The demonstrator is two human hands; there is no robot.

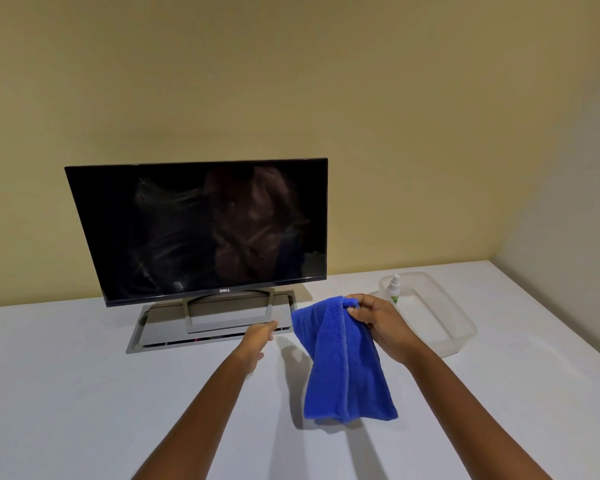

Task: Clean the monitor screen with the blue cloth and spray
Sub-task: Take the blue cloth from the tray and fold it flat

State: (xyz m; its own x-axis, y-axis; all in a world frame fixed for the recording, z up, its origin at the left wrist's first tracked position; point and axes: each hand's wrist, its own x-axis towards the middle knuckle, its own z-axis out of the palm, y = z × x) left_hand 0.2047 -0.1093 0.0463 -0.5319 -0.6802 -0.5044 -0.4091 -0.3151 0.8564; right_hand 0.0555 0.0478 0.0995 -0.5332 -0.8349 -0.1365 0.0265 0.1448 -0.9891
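Right hand point(378, 323) is pinching the soft, limp cloth point(343, 362) by its top edge, lower center; left hand point(258, 337) is reaching empty, fingers loose.

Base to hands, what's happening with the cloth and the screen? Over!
Right hand pinching fluffy blue cloth, hanging above white table. Left hand empty, open. Black monitor screen smeared, untouched. Small white spray bottle in clear plastic tub. Nothing blocking.

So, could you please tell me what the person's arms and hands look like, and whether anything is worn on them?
Both forearms are bare: no sleeves, gloves, watch or bracelets show. The left hand and right hand show no rings, as far as visible.
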